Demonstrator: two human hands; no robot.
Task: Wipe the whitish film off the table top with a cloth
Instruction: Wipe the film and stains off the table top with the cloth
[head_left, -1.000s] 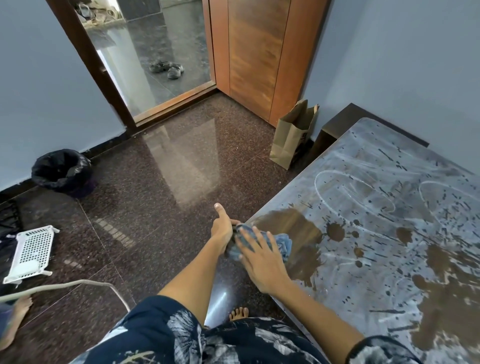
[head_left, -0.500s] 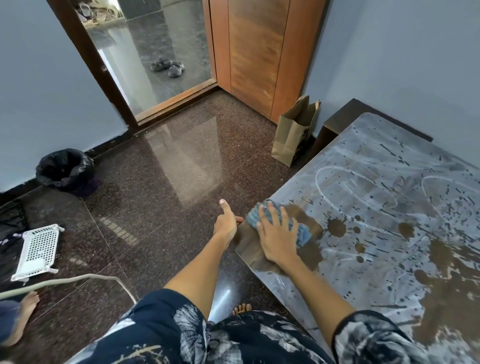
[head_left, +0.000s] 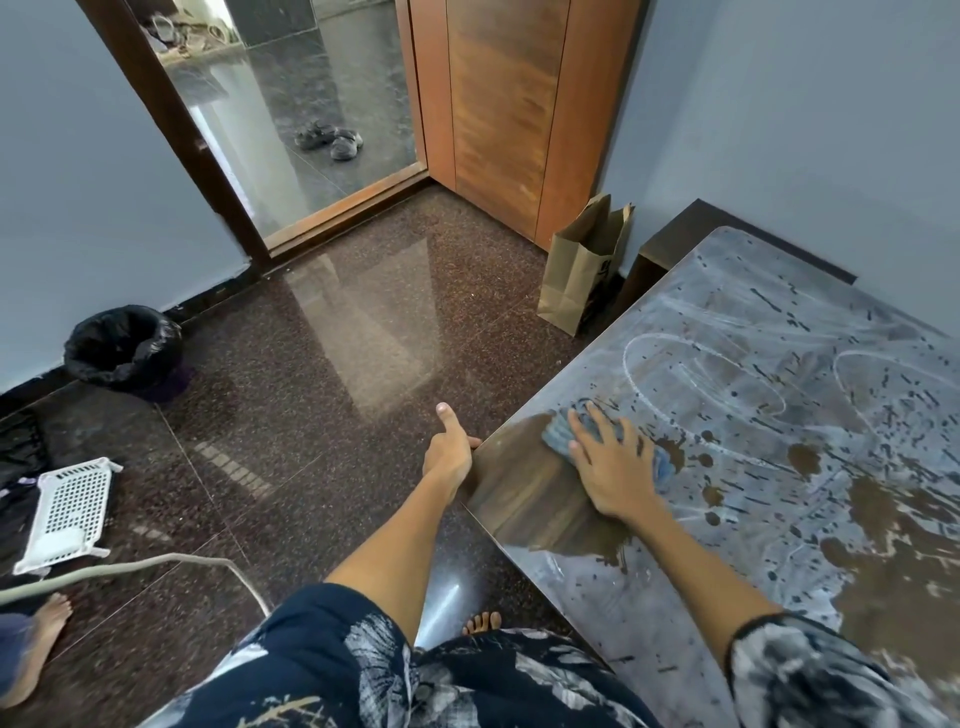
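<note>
A brown wooden table top (head_left: 779, 415) on the right is coated with a whitish film, streaked and dotted with dark spots. A bare brown patch (head_left: 535, 499) shows at the table's left edge. My right hand (head_left: 610, 467) lies flat on a blue cloth (head_left: 558, 431) and presses it onto the table at the far end of that patch. My left hand (head_left: 449, 449) rests against the table's left corner, thumb sticking up, fingers hidden below the edge.
A brown paper bag (head_left: 582, 265) stands on the floor by the table's far corner. A black-lined bin (head_left: 124, 348), a white plastic basket (head_left: 67, 514) and a grey hose (head_left: 130, 566) lie on the dark polished floor. Another person's foot (head_left: 36, 644) shows at lower left.
My right hand has pushed the cloth from the table's corner further onto the top, away from me. The bare brown patch behind it has grown. My left hand stayed at the corner.
</note>
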